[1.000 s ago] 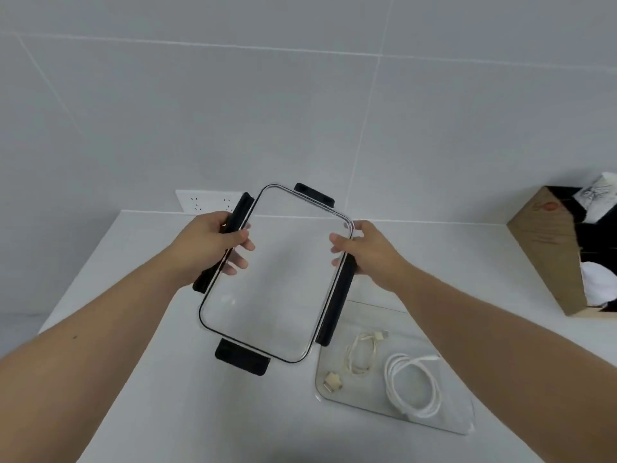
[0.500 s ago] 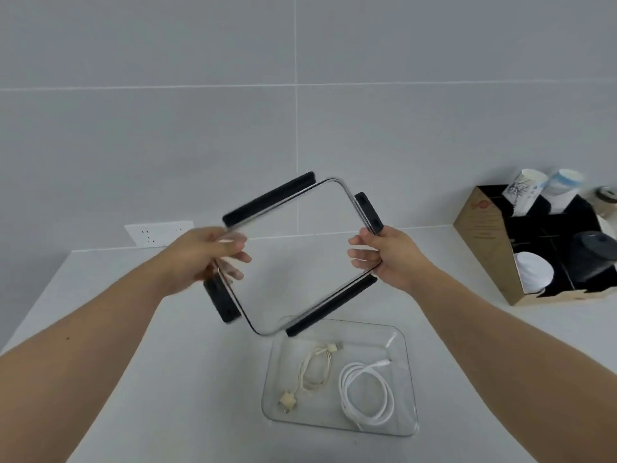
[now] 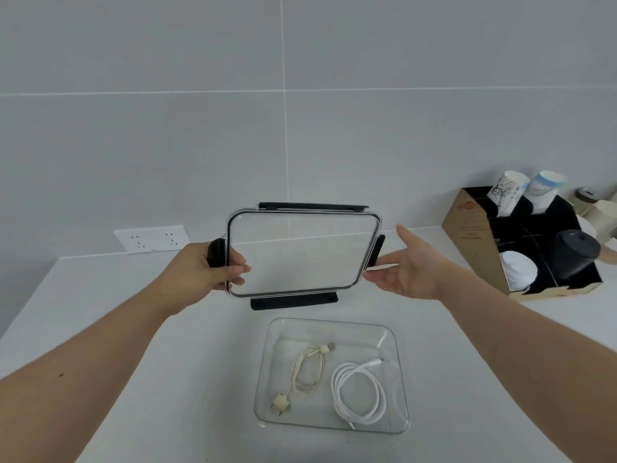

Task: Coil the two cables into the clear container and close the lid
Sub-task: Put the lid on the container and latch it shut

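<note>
The clear container sits open on the white counter, near me and right of centre. Inside lie two coiled cables: a yellowish cable on the left and a white cable on the right. The clear lid, with black latch flaps on its four edges, is held up in the air behind the container, long side level. My left hand grips its left edge. My right hand is spread, palm up, with its fingertips at the lid's right edge.
A brown cardboard organiser with paper cups and a dark cup stands at the back right. A white wall socket is at the back left. The counter ends at a tiled wall.
The lid has been turned from a tilted, diagonal pose to level. My right hand has let go of its edge and spread out. The view has shifted, bringing the container toward the centre.
</note>
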